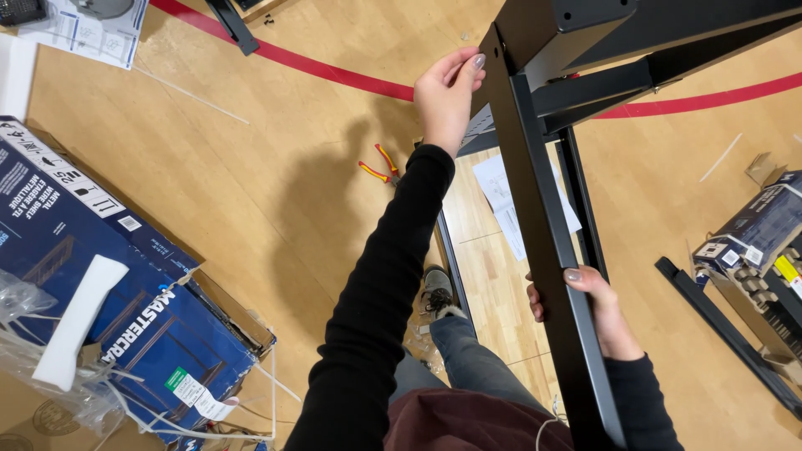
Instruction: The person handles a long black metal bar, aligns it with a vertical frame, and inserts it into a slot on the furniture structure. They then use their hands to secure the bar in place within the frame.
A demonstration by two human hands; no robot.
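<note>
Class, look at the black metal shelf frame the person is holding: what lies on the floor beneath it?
Beneath the black metal shelf frame lie a white instruction sheet and red-and-yellow pliers on the wooden floor. The upright covers part of the sheet.

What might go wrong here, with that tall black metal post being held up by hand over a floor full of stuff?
1. The black upright post is steadied only by the right hand and the left hand pinching near its top; a slip might tip the frame.
2. Fingertips at the top joint could get pinched.
3. Pliers, a paper sheet and a loose black rail lie close to the shoe: possible tripping.
</note>
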